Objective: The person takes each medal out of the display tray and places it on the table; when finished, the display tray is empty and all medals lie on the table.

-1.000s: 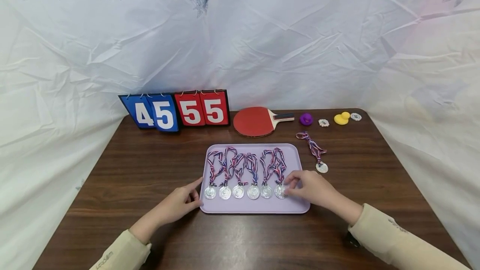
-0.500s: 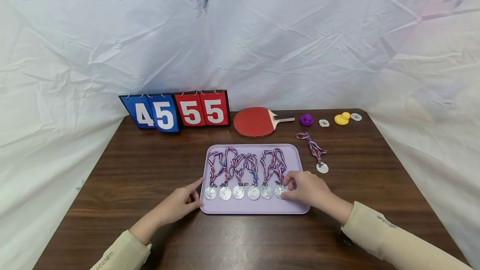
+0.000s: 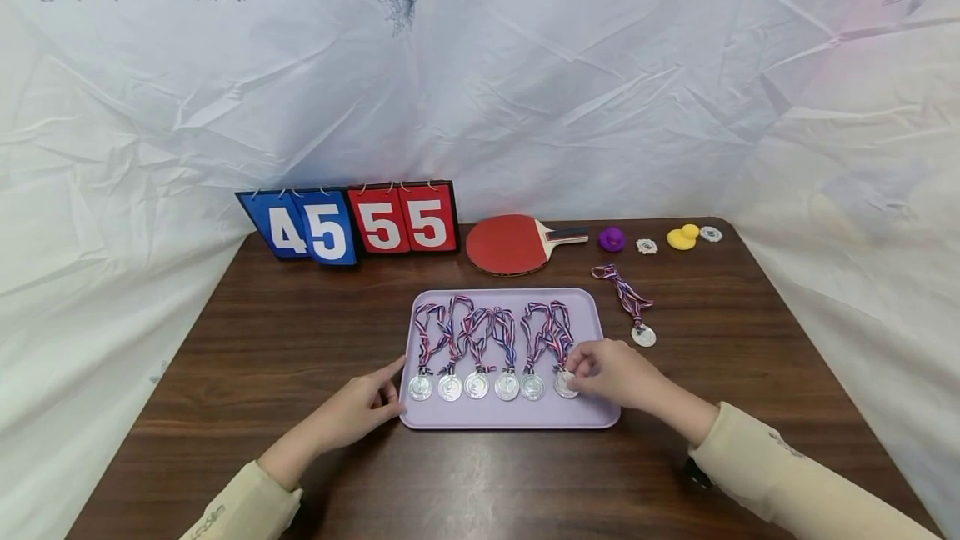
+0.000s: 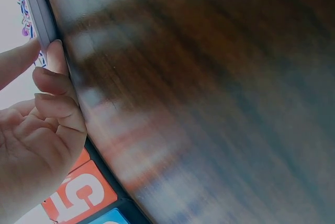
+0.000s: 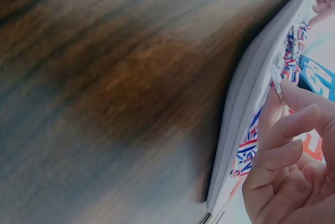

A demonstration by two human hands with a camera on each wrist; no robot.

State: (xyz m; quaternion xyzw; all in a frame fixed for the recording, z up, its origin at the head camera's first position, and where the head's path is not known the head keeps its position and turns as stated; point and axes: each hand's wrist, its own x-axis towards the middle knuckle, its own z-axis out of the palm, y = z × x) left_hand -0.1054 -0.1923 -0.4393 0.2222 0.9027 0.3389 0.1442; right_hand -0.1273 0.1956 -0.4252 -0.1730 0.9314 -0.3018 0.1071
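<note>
A row of several silver medals on red, white and blue ribbons lies in a lilac tray (image 3: 510,415). At the row's right end, my right hand (image 3: 618,375) pinches a medal (image 3: 562,385) by its edge between thumb and index finger. In the right wrist view, that medal (image 5: 278,84) tilts up near the tray rim. My left hand (image 3: 360,411) touches the tray's left edge with thumb and index finger spread apart, the other fingers loosely bent. The left wrist view shows its fingertips (image 4: 54,50) at the tray's side.
One more ribboned medal (image 3: 642,334) lies right of the tray. Behind stand a flip scoreboard (image 3: 382,223), a red table tennis paddle (image 3: 507,245), a purple rubber duck (image 3: 612,239), a yellow duck (image 3: 682,237) and two small pale tokens. A white sheet backs the table.
The right hand has shifted slightly right with the end medal, widening its gap from the neighbouring medal. Its ribbon's top has slid a little nearer. The left hand stays at the tray.
</note>
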